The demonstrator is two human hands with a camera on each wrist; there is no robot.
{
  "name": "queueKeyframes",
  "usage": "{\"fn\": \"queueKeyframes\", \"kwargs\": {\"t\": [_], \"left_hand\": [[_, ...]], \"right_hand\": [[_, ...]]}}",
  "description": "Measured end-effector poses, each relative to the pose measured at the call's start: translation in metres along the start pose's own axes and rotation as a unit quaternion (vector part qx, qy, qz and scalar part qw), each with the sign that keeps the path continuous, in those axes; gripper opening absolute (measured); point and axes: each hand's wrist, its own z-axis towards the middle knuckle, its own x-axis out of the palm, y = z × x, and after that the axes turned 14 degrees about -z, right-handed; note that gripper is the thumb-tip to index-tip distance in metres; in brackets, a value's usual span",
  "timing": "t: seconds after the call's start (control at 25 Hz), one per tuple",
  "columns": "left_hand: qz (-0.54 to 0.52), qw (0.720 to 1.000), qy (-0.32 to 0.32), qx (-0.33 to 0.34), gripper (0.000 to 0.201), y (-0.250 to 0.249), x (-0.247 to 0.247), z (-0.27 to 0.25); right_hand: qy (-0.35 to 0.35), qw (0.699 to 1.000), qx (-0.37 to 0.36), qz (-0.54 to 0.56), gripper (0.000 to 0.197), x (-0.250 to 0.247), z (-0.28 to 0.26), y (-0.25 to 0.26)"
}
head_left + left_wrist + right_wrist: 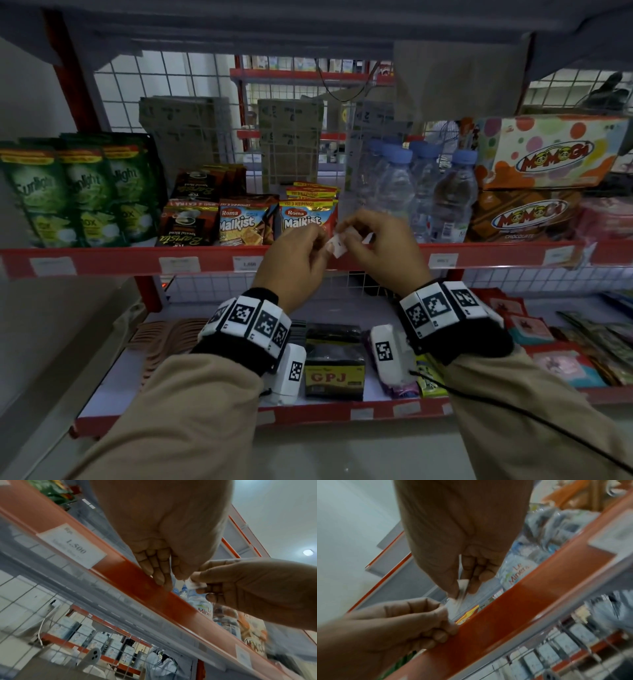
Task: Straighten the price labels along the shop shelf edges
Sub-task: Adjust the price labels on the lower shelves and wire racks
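Label [337, 247] pinched between both hands' fingers [346, 229]

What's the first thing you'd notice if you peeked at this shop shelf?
Two hands, the left hand and the right hand, pinch a small white price label between them in front of the red shelf edge. Behind them stand Malkist packets and water bottles.

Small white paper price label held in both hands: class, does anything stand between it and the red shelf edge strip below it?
Nothing visible does. The small white paper price label is pinched between the left hand and right hand, just above a bare stretch of the red shelf edge strip. Neighbouring labels sit off to either side.
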Motion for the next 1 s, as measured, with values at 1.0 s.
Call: {"fn": "queueKeyframes", "kwargs": {"t": [1.0], "left_hand": [[0.206,0.978,0.029,0.013,0.016,0.01,-0.026,-0.009]], "right_hand": [[0.033,0.988,-0.073,-0.13,0.008,0.029,0.0,-0.003]]}}
